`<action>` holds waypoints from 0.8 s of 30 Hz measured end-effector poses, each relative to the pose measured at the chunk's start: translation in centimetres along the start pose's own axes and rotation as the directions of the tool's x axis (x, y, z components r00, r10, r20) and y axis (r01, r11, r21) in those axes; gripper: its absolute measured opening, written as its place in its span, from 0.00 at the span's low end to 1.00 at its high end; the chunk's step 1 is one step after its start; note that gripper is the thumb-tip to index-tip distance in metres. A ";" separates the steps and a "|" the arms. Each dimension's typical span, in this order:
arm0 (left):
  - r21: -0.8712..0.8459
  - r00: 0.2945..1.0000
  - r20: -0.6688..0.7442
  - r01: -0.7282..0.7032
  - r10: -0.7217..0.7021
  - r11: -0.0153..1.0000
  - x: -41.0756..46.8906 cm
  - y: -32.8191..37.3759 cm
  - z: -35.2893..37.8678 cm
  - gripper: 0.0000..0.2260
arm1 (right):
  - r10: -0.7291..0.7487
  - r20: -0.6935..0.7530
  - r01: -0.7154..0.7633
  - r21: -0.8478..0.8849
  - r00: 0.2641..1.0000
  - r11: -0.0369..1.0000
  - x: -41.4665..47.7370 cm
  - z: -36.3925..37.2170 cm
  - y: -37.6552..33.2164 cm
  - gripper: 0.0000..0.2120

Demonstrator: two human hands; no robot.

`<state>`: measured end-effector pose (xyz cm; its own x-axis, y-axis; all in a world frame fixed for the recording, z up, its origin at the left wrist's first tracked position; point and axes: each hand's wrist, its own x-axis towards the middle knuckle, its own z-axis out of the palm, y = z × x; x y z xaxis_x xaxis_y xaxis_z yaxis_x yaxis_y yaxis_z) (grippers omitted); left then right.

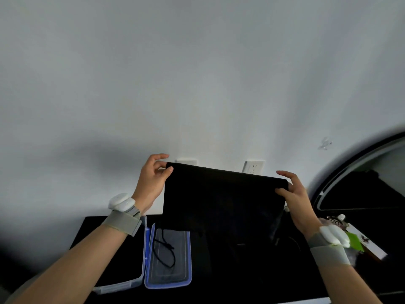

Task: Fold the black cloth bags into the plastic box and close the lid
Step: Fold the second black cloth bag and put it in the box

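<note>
I hold a black cloth bag [223,198] up in the air in front of the wall. My left hand [153,181] pinches its top left corner and my right hand [295,196] pinches its top right corner. The bag hangs down flat, and its black drawstring [164,251] trails onto the blue-rimmed lid [168,284]. The lid lies open on the black table, to the right of the clear plastic box [129,284]. My left forearm covers most of the box, so what is inside it is hidden.
A black table [241,281] spreads under the bag, dark enough that more cloth on it cannot be made out. Packets with green and brown print [359,242] lie at the right. Wall sockets [254,166] sit behind the bag. A dark curved frame [350,172] stands far right.
</note>
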<state>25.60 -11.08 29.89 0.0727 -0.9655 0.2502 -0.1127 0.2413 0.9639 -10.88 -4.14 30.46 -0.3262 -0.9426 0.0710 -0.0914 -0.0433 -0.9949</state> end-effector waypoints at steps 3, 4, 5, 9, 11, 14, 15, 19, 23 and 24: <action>0.006 0.999 -0.035 0.007 -0.007 1.000 0.6 -0.2 0.6 0.13 | -0.023 0.035 0.024 -0.005 0.999 1.000 0.7 -0.7 -0.3 0.23; 0.001 0.999 -0.047 0.013 -0.013 1.000 0.8 -0.3 0.9 0.13 | -0.037 0.045 0.037 -0.008 0.998 0.999 0.9 -0.9 -0.3 0.22; -0.002 0.998 -0.057 0.020 -0.020 1.000 0.9 -0.3 1.2 0.13 | -0.056 0.051 0.056 -0.012 0.997 0.998 1.1 -1.2 -0.4 0.21; -0.026 0.993 -0.114 0.040 -0.043 0.999 1.3 -0.4 1.9 0.13 | -0.125 0.025 0.126 -0.060 0.992 0.990 2.3 -2.4 -0.3 0.19; -0.042 0.991 -0.122 0.047 -0.052 0.998 1.4 -0.4 2.1 0.13 | -0.136 0.023 0.137 -0.064 0.991 0.989 2.8 -3.0 -0.2 0.19; -0.054 0.992 -0.114 0.055 -0.061 0.997 1.6 -0.4 2.1 0.13 | -0.139 0.038 0.139 -0.013 0.990 0.990 3.2 -3.4 -0.3 0.19; -0.056 0.992 -0.112 0.056 -0.062 0.997 1.6 -0.4 2.1 0.13 | -0.135 0.040 0.135 0.009 0.990 0.991 3.2 -3.5 -0.4 0.18; -0.026 0.994 -0.093 0.057 -0.059 0.998 1.6 -0.5 2.1 0.12 | -0.122 0.033 0.120 0.058 0.992 0.991 3.3 -3.6 -0.3 0.12; 0.003 0.995 -0.078 0.061 -0.060 0.998 1.2 -1.1 2.0 0.12 | -0.112 0.006 0.111 0.052 0.994 0.992 3.3 -3.6 0.2 0.11; 0.015 0.996 -0.073 0.060 -0.059 0.998 1.1 -1.1 2.1 0.11 | -0.111 -0.005 0.111 0.047 0.994 0.993 3.3 -3.6 0.4 0.11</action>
<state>23.76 -12.61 28.89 0.1516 -0.9683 0.1988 -0.1228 0.1811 0.9758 -15.38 -6.10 30.52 -0.3185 -0.9304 0.1815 -0.0826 -0.1635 -0.9831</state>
